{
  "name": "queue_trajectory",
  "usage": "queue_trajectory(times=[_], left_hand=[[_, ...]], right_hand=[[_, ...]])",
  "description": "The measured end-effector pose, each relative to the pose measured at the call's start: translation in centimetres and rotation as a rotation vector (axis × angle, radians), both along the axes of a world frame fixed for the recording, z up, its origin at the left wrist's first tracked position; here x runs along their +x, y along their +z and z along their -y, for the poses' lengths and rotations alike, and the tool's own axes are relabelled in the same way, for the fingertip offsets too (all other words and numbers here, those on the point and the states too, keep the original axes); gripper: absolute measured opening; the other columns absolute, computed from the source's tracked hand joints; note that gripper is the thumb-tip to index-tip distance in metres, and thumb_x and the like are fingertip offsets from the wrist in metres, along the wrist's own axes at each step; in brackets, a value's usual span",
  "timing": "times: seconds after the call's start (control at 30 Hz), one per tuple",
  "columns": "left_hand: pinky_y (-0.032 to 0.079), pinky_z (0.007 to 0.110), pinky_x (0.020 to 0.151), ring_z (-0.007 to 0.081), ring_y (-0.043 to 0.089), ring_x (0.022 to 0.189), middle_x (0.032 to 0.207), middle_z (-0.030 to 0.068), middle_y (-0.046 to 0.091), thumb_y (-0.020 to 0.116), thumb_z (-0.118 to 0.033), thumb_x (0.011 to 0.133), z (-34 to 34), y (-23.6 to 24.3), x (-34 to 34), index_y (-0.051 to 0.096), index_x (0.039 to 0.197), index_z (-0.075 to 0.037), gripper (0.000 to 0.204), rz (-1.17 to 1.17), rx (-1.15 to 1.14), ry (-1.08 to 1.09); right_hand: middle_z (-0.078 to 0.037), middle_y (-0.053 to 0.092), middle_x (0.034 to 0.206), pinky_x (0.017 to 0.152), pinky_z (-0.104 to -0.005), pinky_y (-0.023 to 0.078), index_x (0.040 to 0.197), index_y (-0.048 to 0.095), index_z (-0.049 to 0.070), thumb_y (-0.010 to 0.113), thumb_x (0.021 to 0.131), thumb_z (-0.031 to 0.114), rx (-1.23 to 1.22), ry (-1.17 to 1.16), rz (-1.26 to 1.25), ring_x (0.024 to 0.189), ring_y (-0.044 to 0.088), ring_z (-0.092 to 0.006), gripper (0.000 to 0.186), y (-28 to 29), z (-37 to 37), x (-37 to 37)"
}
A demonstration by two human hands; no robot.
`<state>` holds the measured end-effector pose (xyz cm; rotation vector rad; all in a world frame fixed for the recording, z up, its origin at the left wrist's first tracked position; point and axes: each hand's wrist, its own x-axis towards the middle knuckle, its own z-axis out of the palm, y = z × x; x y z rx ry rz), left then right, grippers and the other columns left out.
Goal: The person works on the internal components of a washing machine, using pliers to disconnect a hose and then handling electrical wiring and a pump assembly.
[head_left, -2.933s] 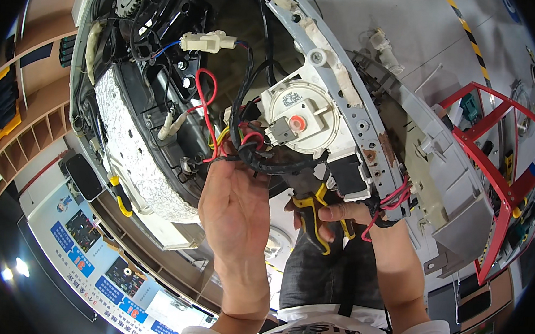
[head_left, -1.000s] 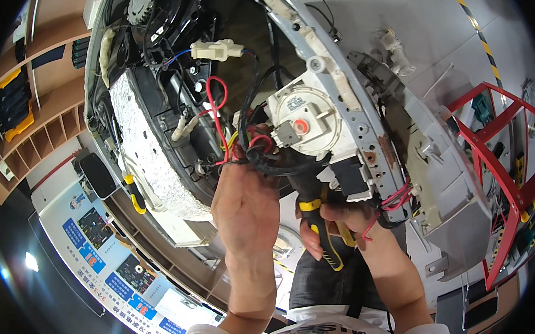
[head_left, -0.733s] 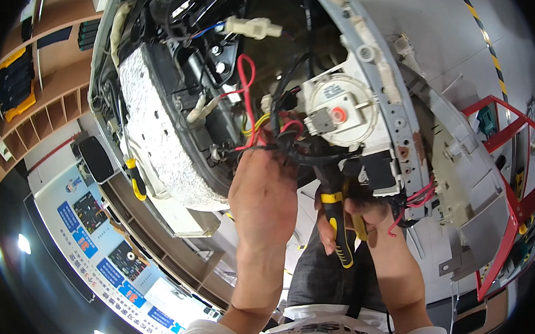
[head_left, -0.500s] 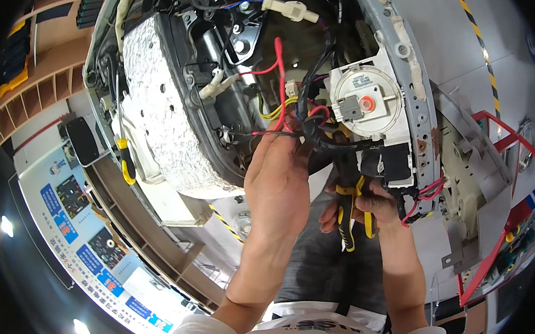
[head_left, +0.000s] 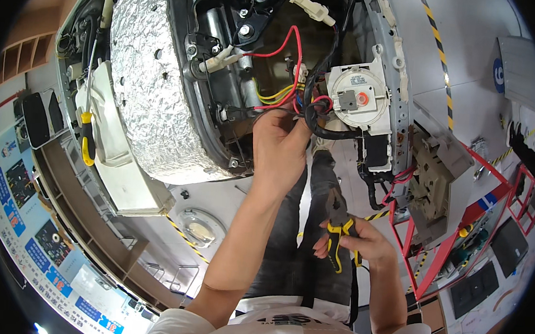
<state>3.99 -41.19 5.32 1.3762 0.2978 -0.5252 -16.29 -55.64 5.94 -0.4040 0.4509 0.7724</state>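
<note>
My left hand is closed, its fingers pinching at a bundle of thin wires inside an opened appliance; the fingertips are partly hidden. A red wire loops up from that spot, with yellow wires and a black wrapped cable alongside. Below the appliance, my right hand grips pliers with yellow-and-black handles, their jaws pointing up and away from me. To the right of the wires sits a white round part with a red centre.
A foil-covered drum housing fills the left of the appliance. A screwdriver with a yellow-and-black handle rests along its left side. A white connector hangs above. A red metal frame stands at the right, beside a beige plastic part.
My right hand has drawn the pliers down, away from the appliance, so their jaws now show. The left hand stays at the wires. The whole view has shifted.
</note>
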Motion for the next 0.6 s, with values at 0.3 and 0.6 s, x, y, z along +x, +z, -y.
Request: queue_trajectory(times=[0.3,0.6], left_hand=[[0.031,0.023,0.047,0.0025,0.044,0.055,0.065,-0.0037,0.058,0.063,-0.008,0.091,0.2,-1.4,-0.1,0.069,0.091,0.003,0.013,0.044,-0.02,0.019],[0.047,0.024,0.084,0.0083,0.059,0.091,0.106,0.0037,0.066,0.074,-0.009,0.085,-0.1,-1.4,0.4,0.06,0.123,0.002,0.042,0.006,-0.167,-0.122]], right_hand=[[-0.021,0.063,0.117,0.096,-0.0402,0.05,0.139,0.037,-0.004,0.05,0.098,0.006,0.016,0.062,-0.01,0.109,0.063,-0.0293,0.044,1.7,-0.8,-0.4],[-0.02,0.063,0.117,0.097,-0.0378,0.048,0.14,0.036,-0.003,0.052,0.098,0.005,0.0,0.109,-0.007,0.11,0.062,-0.0267,0.045,2.7,-0.8,0.4]])
